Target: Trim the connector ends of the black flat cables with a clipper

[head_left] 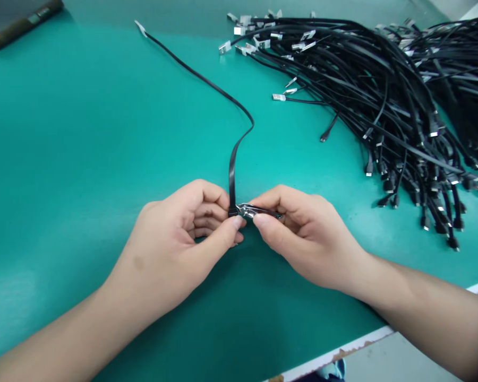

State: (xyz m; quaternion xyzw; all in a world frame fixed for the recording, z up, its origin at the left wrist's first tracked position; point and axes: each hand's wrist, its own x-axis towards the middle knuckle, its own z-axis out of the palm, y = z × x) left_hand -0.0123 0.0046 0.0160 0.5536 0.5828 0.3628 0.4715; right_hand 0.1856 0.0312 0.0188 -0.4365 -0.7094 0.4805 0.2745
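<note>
Bridging left hand (183, 239), right hand (302, 233): cable (232, 164)

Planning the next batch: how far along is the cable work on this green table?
Done: no finished stack shows in view. In hand: the left hand and right hand pinch the near end of one black cable, at a shiny metal piece. Left: the large cable pile lies loose at the right.

Nothing here can be read: no words, brand, number or sign. The dark object (22, 24) at the desk's (63, 132) far left corner bears small pale patches, too blurred to make out. The cable (233, 170) shows no print.
</note>
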